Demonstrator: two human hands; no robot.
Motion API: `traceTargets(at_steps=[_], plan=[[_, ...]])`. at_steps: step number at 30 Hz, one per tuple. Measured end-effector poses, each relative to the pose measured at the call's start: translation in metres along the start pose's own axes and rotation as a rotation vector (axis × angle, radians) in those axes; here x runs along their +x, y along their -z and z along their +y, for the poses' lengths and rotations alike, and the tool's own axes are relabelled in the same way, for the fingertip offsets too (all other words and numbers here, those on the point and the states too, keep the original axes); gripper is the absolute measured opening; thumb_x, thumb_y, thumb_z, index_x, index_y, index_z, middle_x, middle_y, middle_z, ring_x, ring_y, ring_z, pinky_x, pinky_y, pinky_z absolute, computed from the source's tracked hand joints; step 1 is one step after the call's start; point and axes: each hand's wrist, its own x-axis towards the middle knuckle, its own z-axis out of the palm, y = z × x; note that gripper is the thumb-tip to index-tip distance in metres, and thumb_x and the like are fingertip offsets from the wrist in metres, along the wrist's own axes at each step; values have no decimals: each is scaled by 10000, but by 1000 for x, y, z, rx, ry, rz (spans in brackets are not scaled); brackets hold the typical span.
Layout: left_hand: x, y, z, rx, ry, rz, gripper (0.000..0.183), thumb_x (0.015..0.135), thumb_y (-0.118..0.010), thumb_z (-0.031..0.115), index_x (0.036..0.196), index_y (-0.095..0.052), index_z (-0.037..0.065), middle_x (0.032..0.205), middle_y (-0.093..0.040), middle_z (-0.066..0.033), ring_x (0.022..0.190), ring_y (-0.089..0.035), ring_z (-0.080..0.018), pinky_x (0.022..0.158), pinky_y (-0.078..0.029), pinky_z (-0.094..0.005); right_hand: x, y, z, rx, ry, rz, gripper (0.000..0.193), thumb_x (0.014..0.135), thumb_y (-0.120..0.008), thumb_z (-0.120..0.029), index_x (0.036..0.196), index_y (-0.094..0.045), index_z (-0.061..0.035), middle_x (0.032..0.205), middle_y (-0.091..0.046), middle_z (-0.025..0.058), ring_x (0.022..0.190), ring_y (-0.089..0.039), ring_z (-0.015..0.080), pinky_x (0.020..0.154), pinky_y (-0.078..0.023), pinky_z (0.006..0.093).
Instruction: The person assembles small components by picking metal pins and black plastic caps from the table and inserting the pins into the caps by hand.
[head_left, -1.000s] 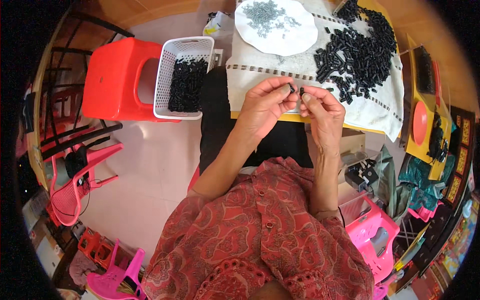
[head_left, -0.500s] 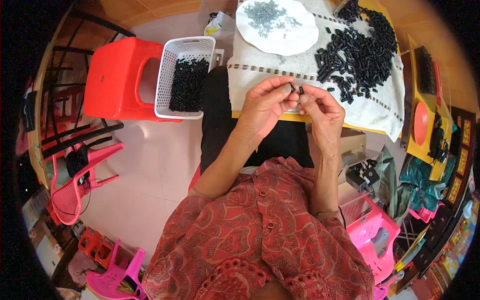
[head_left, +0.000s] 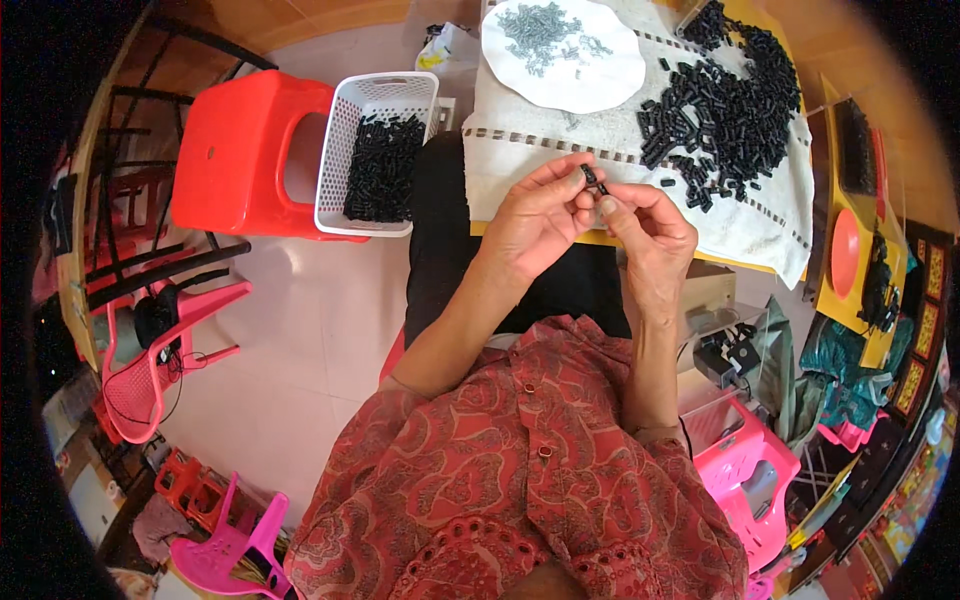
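Note:
Just over the table's near edge, my left hand (head_left: pixel 540 212) pinches a small black cylindrical piece (head_left: pixel 588 174) between thumb and fingertips. A second small black piece (head_left: pixel 602 188) is pinched in my right hand (head_left: pixel 648 225), and the two pieces appear to meet end to end. Beyond my right hand, a large heap of loose black cylindrical pieces (head_left: pixel 725 120) spreads over a white cloth (head_left: pixel 530 140). On that cloth's far left part lies a white scalloped plate (head_left: pixel 540 92) bearing a pile of small clear-grey parts (head_left: pixel 540 30).
A white perforated basket (head_left: pixel 328 180) filled with black pieces stands to my left beside a red plastic stool (head_left: pixel 235 150). Pink chairs (head_left: pixel 140 400) are farther left. At right are a pink stool (head_left: pixel 750 470) and a yellow board (head_left: pixel 835 290).
The two black pieces, apart before, have come together between my fingertips. The whole view has shifted slightly.

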Motion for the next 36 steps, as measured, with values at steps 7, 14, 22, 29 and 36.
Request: traceTargets(at_steps=[7,14,22,29,36], plan=[[1,1,-3,56,-35,-4,236,913,-572,25,1145,-607,11,1008,-640,-89,764,-592,-113,672,-484,-254,1,-4,1,-1,30,-33,135,872,-633,37,1007,-644,40,888,-682,61,779,-650,101,723,-518,213],[-1,-1,-3,137,-85,2,229,916,-569,14,1141,-609,3,1016,-641,-92,771,-591,-109,686,-485,-251,1,-7,7,-42,90,2,115,877,-638,16,991,-642,29,866,-682,50,747,-635,77,673,-512,200],[-1,-3,-6,228,-205,-37,207,919,-570,11,1120,-619,9,1038,-644,-106,813,-604,-128,716,-503,-272,2,-11,13,-267,225,101,79,839,-672,-2,913,-652,14,807,-680,35,695,-620,67,601,-503,203],[-2,-4,-4,356,-297,-50,203,914,-566,-8,1110,-619,1,1037,-647,-112,872,-615,-146,765,-524,-296,5,-14,17,-331,360,136,82,796,-679,28,867,-647,6,795,-658,67,644,-611,84,569,-495,217],[-3,-6,-7,394,-321,-53,204,918,-568,4,1116,-617,5,1022,-648,-98,861,-609,-144,777,-520,-303,4,-14,13,-404,338,129,89,788,-693,17,863,-649,-5,751,-650,52,631,-606,80,558,-490,220]])
